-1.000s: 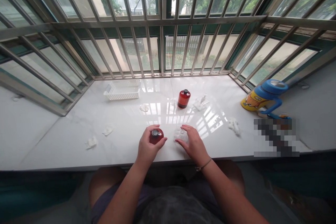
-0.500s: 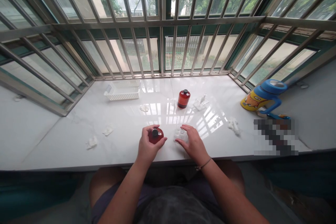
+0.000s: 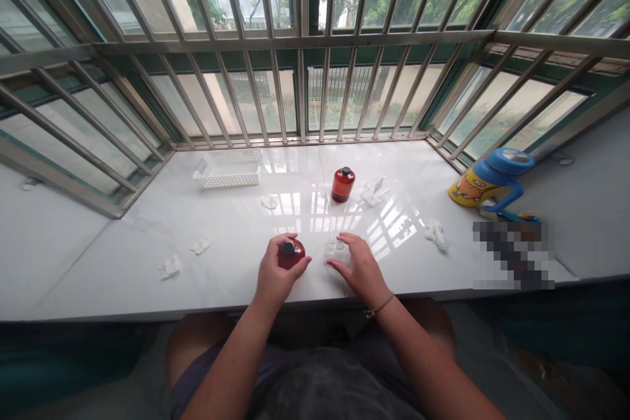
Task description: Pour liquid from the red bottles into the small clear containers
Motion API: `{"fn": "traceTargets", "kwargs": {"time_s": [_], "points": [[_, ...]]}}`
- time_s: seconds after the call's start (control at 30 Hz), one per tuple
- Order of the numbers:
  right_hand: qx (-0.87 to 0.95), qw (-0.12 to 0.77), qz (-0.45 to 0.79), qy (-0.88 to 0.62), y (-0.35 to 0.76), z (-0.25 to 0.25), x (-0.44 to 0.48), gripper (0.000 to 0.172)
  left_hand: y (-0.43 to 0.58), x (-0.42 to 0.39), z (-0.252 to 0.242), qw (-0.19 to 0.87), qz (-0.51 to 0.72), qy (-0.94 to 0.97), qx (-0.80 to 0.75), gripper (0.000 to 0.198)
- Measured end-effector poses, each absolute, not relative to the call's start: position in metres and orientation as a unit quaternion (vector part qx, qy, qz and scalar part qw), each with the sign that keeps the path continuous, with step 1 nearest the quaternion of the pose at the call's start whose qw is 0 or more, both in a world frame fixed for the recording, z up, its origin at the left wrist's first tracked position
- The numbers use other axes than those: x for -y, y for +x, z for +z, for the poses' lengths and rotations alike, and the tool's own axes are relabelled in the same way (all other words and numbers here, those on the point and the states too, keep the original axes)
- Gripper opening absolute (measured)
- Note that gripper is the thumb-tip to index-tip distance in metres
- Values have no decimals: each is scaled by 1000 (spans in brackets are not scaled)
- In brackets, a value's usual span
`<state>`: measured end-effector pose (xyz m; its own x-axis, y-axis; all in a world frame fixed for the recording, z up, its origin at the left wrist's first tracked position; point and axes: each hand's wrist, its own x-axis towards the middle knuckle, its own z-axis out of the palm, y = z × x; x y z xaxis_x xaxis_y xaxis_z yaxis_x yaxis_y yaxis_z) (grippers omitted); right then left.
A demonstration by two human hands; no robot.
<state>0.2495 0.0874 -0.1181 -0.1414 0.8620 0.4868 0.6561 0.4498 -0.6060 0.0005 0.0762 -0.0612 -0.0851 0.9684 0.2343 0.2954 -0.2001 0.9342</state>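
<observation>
My left hand (image 3: pixel 276 270) is wrapped around a rounded dark red bottle (image 3: pixel 296 258) with a black cap, near the counter's front edge. Its fingers curve along the far side and the thumb lies on the near right. Just to the right, my right hand (image 3: pixel 360 264) curls its thumb and fingers around a small clear bottle (image 3: pixel 335 251) that shows a round neck. The palm partly covers that bottle. Farther back stands a second red bottle (image 3: pixel 343 185) with a black cap, upright. Beside it is another clear bottle (image 3: pixel 377 190) with a thin spout.
A white perforated basket (image 3: pixel 229 174) sits at the back left of the white counter (image 3: pixel 132 249). Crumpled tissues (image 3: pixel 171 268) lie at the left, middle and right. A blue and yellow flask (image 3: pixel 487 178) stands back right, near a blurred-out patch. Metal bars (image 3: pixel 300 95) line the window.
The view has shifted very slightly. Both hands stay at their bottles, and nothing else has visibly moved.
</observation>
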Motion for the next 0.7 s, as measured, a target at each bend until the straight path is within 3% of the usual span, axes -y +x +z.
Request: {"fn": "traceTargets", "kwargs": {"time_s": [0.2,0.4,0.57,0.7], "points": [[748,408,120,-509,250,-121,-88,56,-1,-79,-60,301,498,632,-512,30],[749,410,120,-507,250,-120,-88,56,5,-75,-63,358,539,546,-532,54],[748,410,121,-508,250,-119,-88,56,3,-76,-64,345,520,566,-539,64],[754,402,114,-507,249,-117,-87,56,1,-76,-63,345,506,578,-539,50]]}}
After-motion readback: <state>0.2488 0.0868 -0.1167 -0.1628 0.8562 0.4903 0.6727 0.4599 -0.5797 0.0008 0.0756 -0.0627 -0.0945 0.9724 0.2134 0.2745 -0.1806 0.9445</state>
